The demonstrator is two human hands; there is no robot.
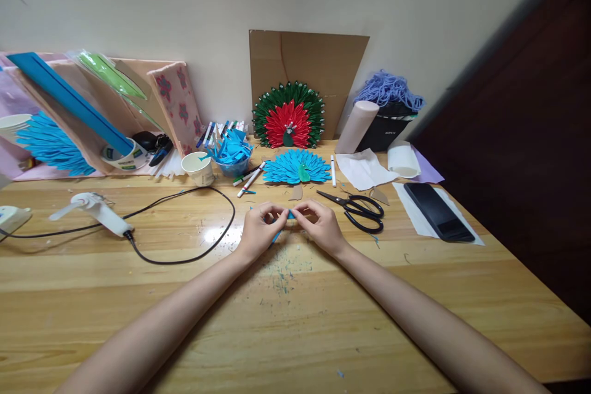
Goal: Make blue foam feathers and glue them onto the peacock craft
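Note:
My left hand (264,228) and my right hand (320,225) meet over the middle of the table, thumbs and index fingers pinched. Between the fingertips they hold a small blue strip (291,215), mostly hidden; part of it hangs below my left hand. Whether it is paper or felt I cannot tell. Just beyond lies a blue fan-shaped peacock (295,166) with a green body. Black-handled scissors (357,209) rest right of my right hand, blades pointing left. Tiny blue and dark scraps (281,274) are scattered below my hands.
A hot glue gun (101,212) with a looping black cable lies left. Behind stand a paper cup (197,167), a bowl of blue pieces (231,157) and a red-green peacock (289,117) against cardboard (309,61). A phone (438,212) lies right; markers (252,180) lie near the bowl.

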